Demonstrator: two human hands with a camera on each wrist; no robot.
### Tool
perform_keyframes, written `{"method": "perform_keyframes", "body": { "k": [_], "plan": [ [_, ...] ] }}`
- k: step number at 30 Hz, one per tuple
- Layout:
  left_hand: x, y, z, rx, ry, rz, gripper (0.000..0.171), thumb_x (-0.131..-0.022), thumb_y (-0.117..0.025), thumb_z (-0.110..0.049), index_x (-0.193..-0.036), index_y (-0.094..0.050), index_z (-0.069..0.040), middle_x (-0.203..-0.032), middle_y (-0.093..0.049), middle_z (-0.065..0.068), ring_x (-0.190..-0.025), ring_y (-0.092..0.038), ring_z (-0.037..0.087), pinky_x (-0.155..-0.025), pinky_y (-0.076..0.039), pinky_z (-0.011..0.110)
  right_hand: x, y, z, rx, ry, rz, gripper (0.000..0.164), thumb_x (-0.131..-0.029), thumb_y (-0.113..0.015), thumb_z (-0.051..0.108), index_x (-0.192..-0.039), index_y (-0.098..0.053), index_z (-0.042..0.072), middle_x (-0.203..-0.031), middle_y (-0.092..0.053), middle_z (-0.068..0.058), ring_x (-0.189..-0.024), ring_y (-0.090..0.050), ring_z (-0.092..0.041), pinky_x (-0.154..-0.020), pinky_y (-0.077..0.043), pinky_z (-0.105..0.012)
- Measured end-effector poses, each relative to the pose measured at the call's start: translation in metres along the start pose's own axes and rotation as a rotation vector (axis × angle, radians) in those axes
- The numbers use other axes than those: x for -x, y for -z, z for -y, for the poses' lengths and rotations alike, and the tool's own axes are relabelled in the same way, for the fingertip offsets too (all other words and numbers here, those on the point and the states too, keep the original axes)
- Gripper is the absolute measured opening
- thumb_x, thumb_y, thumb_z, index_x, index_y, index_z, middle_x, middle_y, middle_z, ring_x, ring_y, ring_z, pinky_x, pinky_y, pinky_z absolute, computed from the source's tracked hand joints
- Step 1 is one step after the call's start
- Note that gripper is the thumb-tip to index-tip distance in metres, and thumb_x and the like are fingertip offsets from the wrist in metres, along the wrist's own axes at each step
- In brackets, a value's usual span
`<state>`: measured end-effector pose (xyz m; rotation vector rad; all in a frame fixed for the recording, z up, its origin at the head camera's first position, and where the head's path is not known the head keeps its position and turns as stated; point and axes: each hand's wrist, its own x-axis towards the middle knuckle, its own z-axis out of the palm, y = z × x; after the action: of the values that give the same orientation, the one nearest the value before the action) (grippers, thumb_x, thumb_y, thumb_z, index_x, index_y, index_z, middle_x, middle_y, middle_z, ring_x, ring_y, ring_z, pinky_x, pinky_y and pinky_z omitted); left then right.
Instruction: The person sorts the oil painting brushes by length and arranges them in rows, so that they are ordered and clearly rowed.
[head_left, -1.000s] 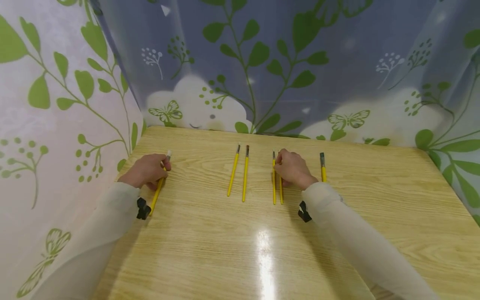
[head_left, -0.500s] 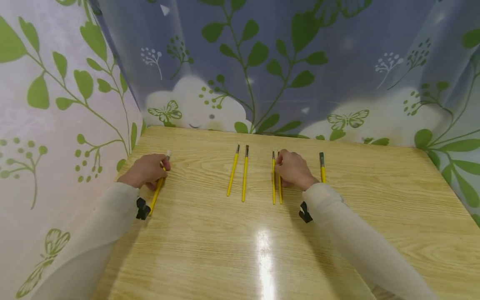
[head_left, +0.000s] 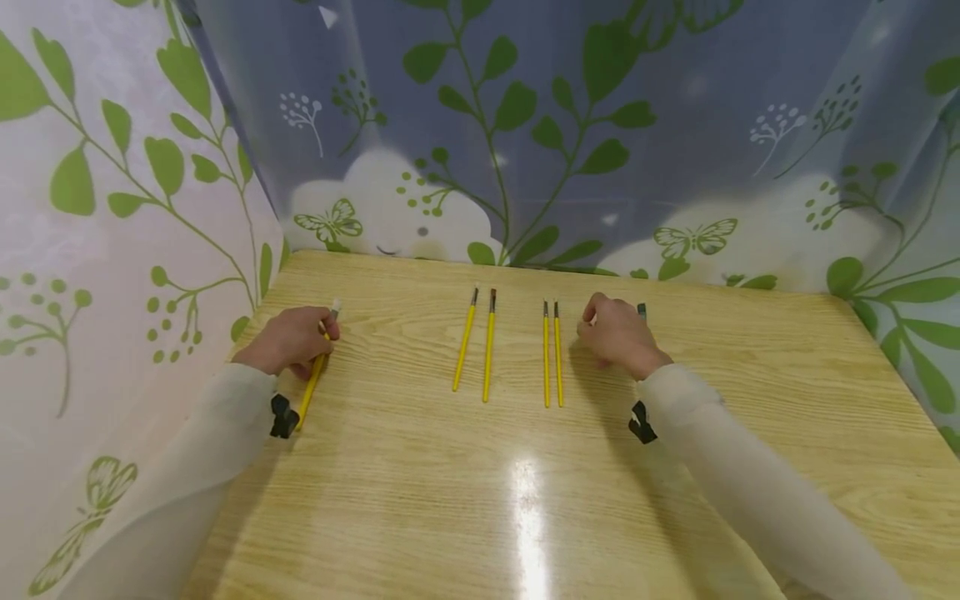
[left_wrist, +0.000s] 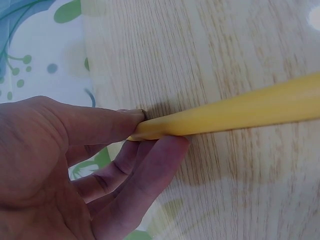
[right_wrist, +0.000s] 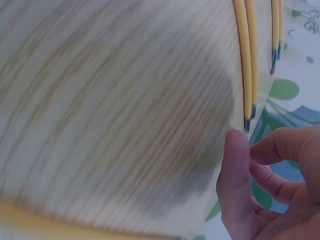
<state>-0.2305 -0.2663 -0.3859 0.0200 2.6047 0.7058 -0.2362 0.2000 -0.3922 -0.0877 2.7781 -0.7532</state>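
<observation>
At the table's left side my left hand [head_left: 288,337] pinches a yellow-handled paintbrush [head_left: 312,389] with a white tip. In the left wrist view, thumb and fingers meet on either side of its yellow handle [left_wrist: 250,107]. My right hand [head_left: 618,335] holds nothing, its fingers loosely bent above the table. Just left of it, two thin paintbrushes [head_left: 547,358] lie side by side. Beyond its far side shows the dark flat tip of a wider paintbrush [head_left: 642,310]; the hand hides most of that handle. A blurred yellow handle [right_wrist: 55,226] crosses the right wrist view's lower left.
Two more yellow paintbrushes [head_left: 489,354] lie near the middle of the wooden table [head_left: 420,483], tips toward the back. Patterned fabric [head_left: 540,167] hangs behind the table, and a pale patterned sheet [head_left: 112,250] borders its left side.
My right hand has let go of the right-hand brush of the thin pair and moved right, toward the wide paintbrush. The left hand keeps its pinch in the same place.
</observation>
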Motion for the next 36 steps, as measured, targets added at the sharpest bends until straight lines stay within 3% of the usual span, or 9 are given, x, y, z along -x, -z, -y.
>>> {"method": "perform_keyframes", "body": {
  "k": [4, 16, 21, 26, 32, 36],
  "plan": [
    [0.0, 0.0, 0.0, 0.009, 0.005, 0.002, 0.019, -0.106, -0.058, -0.006, -0.123, -0.059, 0.001, -0.099, -0.053, 0.015, -0.065, -0.057, 0.019, -0.064, -0.066, 0.036, 0.005, 0.009, -0.01, 0.033, -0.003, -0.007, 0.031, -0.113, -0.051, 0.02, -0.133, -0.056, -0.003, -0.127, -0.066, -0.03, -0.064, -0.075, -0.025, -0.078, -0.062, -0.046],
    [0.001, 0.001, -0.001, 0.008, 0.001, -0.001, 0.017, -0.106, -0.06, -0.006, -0.122, -0.059, 0.0, -0.106, -0.053, 0.018, -0.069, -0.059, 0.021, -0.064, -0.067, 0.036, 0.016, 0.034, -0.042, 0.07, -0.007, 0.004, 0.041, -0.111, -0.055, 0.022, -0.139, -0.054, -0.007, -0.139, -0.059, -0.038, -0.063, -0.073, -0.024, -0.072, -0.061, -0.043],
    [-0.001, 0.0, -0.001, 0.008, 0.008, 0.002, 0.017, -0.106, -0.06, -0.006, -0.122, -0.059, -0.001, -0.105, -0.053, 0.017, -0.069, -0.059, 0.021, -0.064, -0.067, 0.036, 0.021, 0.037, -0.052, 0.11, -0.01, 0.009, 0.04, -0.11, -0.056, 0.022, -0.138, -0.056, -0.007, -0.122, -0.066, -0.031, -0.062, -0.07, -0.027, -0.061, -0.054, -0.038],
    [0.0, 0.0, 0.0, 0.005, 0.008, 0.007, 0.019, -0.105, -0.059, -0.006, -0.123, -0.059, 0.0, -0.108, -0.053, 0.018, -0.071, -0.059, 0.022, -0.064, -0.067, 0.037, 0.026, 0.036, -0.059, 0.133, -0.008, 0.016, 0.036, -0.112, -0.055, 0.022, -0.137, -0.057, -0.004, -0.115, -0.064, -0.027, -0.063, -0.07, -0.025, -0.059, -0.053, -0.036],
    [-0.001, -0.001, 0.001, -0.002, 0.001, 0.002, 0.02, -0.104, -0.054, -0.006, -0.123, -0.058, -0.001, -0.095, -0.051, 0.013, -0.062, -0.054, 0.019, -0.064, -0.066, 0.036, 0.029, 0.031, -0.068, 0.099, 0.0, 0.021, 0.036, -0.109, -0.057, 0.02, -0.136, -0.056, -0.004, -0.092, -0.065, -0.017, -0.057, -0.064, -0.024, -0.055, -0.05, -0.036],
    [0.0, -0.003, 0.002, -0.034, -0.009, -0.015, 0.021, -0.104, -0.053, -0.005, -0.123, -0.059, -0.002, -0.096, -0.054, 0.014, -0.06, -0.054, 0.019, -0.061, -0.063, 0.034, 0.03, 0.029, -0.073, 0.075, 0.009, 0.018, 0.033, -0.109, -0.056, 0.018, -0.134, -0.057, -0.004, -0.092, -0.067, -0.015, -0.055, -0.063, -0.023, -0.056, -0.051, -0.036]
  ]
}}
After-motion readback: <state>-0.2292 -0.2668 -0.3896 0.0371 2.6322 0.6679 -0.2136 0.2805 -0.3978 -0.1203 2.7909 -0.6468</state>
